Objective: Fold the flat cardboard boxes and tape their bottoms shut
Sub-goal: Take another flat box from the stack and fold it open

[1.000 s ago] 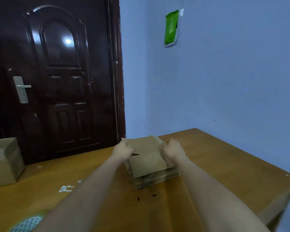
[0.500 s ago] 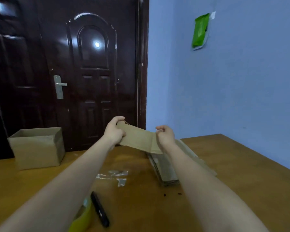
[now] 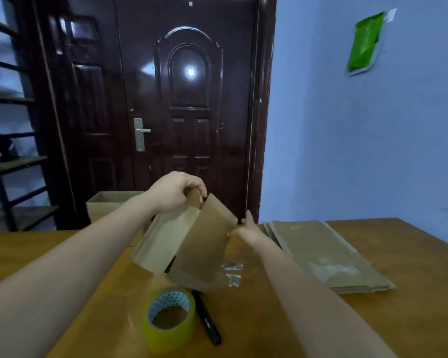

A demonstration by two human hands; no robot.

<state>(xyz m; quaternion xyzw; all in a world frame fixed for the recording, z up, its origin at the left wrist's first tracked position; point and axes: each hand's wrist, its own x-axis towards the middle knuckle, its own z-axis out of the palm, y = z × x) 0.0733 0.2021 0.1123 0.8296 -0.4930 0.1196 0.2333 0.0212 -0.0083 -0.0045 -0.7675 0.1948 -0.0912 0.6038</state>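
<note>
1. The left hand (image 3: 175, 192) curls its fingers over the top edge of a half-opened cardboard box (image 3: 189, 244), held tilted above the surface (image 3: 411, 319).
2. The right hand (image 3: 246, 229) pinches the box's right edge between thumb and fingers.
3. Just below the box lie one roll of yellow-green tape (image 3: 170, 315) and one black pen (image 3: 207, 319), side by side.
4. Right of the box, small scraps of clear tape (image 3: 233, 272) stick to the surface; farther right lies one stack of flat boxes (image 3: 321, 251), with bare wood beyond it up to the right edge.
5. Behind the box, one folded open box (image 3: 106, 205) stands near the far edge, before a dark door (image 3: 186, 99).
</note>
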